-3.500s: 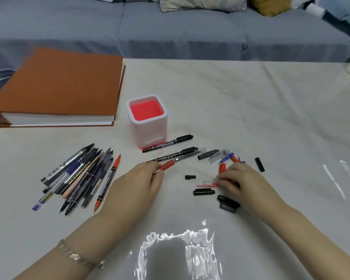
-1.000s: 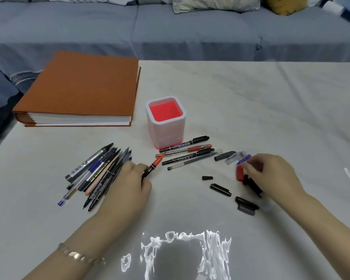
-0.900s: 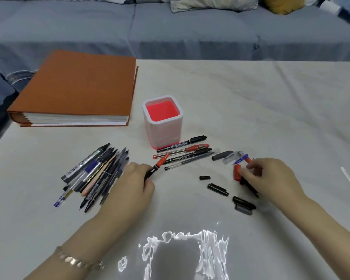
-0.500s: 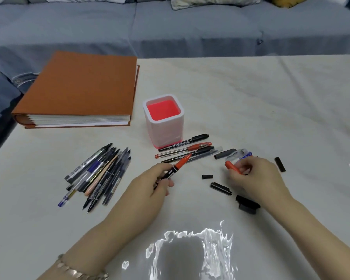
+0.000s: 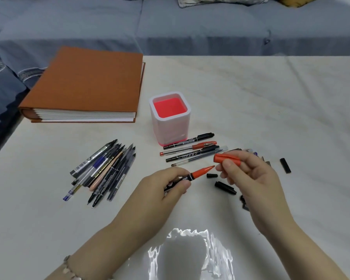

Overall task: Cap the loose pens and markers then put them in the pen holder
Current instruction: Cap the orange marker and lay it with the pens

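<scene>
A: Marker (image 5: 200, 172) barrel: rear half hidden inside left grip (image 5: 160, 190).
B: Noted. Right grip (image 5: 251, 178) covers some black caps (image 5: 243, 201); count unclear.
A: Print on capped pens (image 5: 190, 147) too small to read. Cushion (image 5: 220, 1) cut by top edge.

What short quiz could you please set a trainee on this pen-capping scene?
1. True or false: the red cap sits on the marker tip.
2. Which one holds the marker? A) left hand B) right hand
3. Fill in: the holder contains ___ pens.
Key: 1 false, since cap and tip are apart; 2 A; 3 no.
</scene>
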